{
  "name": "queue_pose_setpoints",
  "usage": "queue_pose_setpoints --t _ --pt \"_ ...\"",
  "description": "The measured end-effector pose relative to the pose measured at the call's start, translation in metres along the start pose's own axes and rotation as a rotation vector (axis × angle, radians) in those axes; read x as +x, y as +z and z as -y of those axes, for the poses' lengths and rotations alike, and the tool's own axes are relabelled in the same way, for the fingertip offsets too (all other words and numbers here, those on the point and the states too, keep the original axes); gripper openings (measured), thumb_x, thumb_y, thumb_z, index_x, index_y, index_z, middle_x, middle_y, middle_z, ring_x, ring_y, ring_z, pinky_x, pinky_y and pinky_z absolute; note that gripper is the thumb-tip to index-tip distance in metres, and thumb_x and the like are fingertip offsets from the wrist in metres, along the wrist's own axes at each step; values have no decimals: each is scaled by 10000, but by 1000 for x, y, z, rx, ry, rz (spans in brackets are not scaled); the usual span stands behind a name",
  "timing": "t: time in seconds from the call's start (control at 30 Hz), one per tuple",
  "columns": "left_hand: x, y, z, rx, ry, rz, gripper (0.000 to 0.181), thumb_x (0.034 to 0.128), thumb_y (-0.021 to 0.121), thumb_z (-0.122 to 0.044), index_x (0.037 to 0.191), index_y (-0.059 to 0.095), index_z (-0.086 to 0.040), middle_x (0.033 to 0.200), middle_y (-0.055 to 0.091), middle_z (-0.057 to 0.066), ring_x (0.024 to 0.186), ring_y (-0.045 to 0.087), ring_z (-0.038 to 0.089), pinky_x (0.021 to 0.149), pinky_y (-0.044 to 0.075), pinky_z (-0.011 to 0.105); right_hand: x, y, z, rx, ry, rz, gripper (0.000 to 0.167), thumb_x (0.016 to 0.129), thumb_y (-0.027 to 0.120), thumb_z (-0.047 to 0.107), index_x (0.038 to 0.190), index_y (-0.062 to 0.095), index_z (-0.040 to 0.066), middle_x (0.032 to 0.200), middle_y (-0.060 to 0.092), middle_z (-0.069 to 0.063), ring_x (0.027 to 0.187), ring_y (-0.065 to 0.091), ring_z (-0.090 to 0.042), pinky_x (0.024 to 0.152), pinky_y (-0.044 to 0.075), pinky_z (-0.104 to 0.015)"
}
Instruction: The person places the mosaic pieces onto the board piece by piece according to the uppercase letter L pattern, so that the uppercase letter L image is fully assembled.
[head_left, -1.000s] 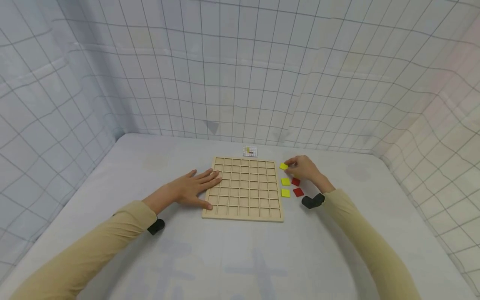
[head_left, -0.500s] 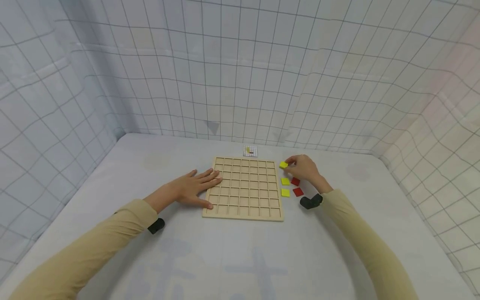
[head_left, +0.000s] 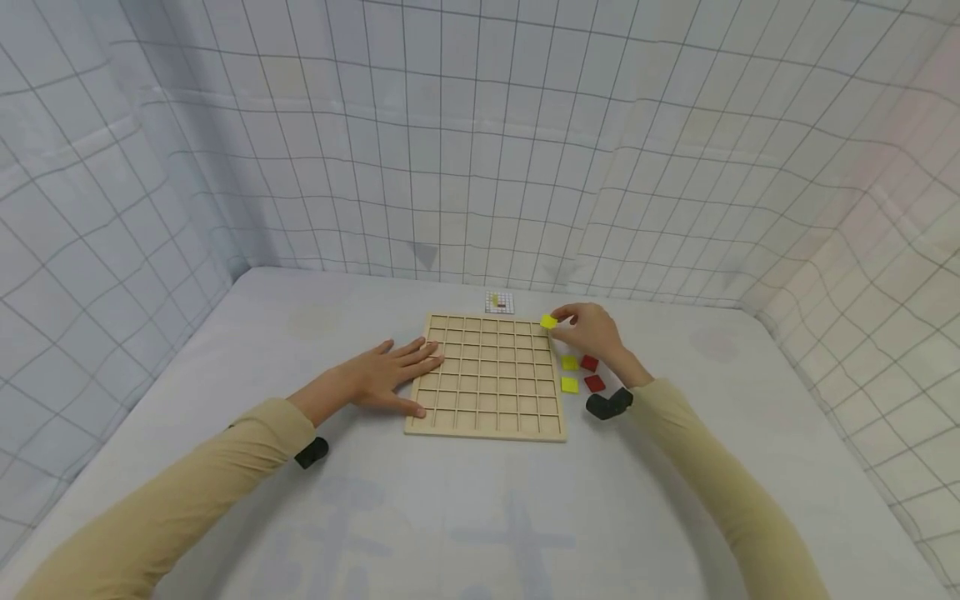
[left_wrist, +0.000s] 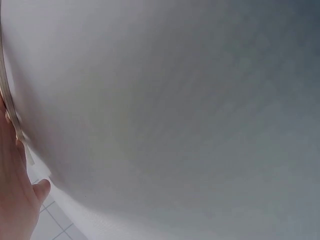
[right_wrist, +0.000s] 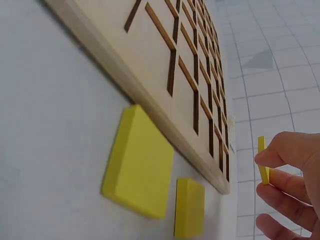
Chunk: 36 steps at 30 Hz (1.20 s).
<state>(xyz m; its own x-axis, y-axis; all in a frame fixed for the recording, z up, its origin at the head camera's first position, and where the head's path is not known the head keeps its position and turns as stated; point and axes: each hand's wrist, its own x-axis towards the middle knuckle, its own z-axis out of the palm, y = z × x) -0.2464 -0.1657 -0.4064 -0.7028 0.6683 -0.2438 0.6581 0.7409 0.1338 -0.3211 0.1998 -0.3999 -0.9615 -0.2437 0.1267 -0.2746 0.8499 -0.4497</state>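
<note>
A wooden grid board point(head_left: 487, 379) lies flat on the table, its cells without tiles. The left hand point(head_left: 386, 379) rests spread on the board's left edge, fingers straight; part of it shows at the left of the left wrist view point(left_wrist: 17, 190). Between thumb and fingers the right hand point(head_left: 592, 332) pinches a yellow tile point(head_left: 548, 322) over the board's upper right corner. In the right wrist view that tile point(right_wrist: 263, 160) is held on edge, clear of the board point(right_wrist: 165, 112). Right of the board lie two yellow tiles point(head_left: 570, 362) point(head_left: 570, 385).
Two red tiles point(head_left: 589, 363) point(head_left: 595, 383) lie just right of the loose yellow ones. Behind the board is a small card point(head_left: 499, 302) printed with a grid and coloured marks. White cloth with dark grid lines point(head_left: 525, 167) hangs behind and at both sides of the table.
The right hand has lifted the yellow tile and carried it left, from beside the board to over its upper right corner. The left hand has stayed in place.
</note>
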Motion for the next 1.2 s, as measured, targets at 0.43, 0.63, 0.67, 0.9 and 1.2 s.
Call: queue_pose_setpoints --t 0.43,0.63,0.67,0.9,1.2 --pt "-1 1 2 -6 -4 -7 910 872 486 -688 1562 137 -208 1637 49 50 1509 49 282 1161 101 625 9 20 39 76 -74 30 337 830 709 292 1111 728 107 1081 716 -84 939 617 -229 695 489 -295" --pt "1 2 3 0 -14 12 921 864 468 -713 1563 121 -226 1639 27 33 1511 33 271 1165 90 620 13 29 49 105 -122 58 325 824 733 278 1096 734 100 1060 725 -92 861 609 -212 646 452 -250" --pt "2 2 3 1 -16 15 922 863 465 -716 1563 119 -227 1639 24 31 1511 30 270 1165 88 620 14 31 51 111 -125 65 326 822 738 281 1094 735 102 1054 727 -89 842 607 -204 639 445 -245" --pt "4 1 2 3 -35 30 924 859 461 -723 1564 113 -238 1639 18 21 1512 24 265 1168 83 617 21 42 59 151 -155 93 317 813 751 299 1068 743 111 1000 732 -67 724 581 -147 558 411 -217" --pt "3 0 1 7 -36 35 917 864 459 -718 1563 114 -235 1639 19 24 1511 25 273 1165 88 622 26 50 78 136 -164 142 305 827 755 286 1084 745 122 1036 737 -60 764 641 -159 574 464 -215"
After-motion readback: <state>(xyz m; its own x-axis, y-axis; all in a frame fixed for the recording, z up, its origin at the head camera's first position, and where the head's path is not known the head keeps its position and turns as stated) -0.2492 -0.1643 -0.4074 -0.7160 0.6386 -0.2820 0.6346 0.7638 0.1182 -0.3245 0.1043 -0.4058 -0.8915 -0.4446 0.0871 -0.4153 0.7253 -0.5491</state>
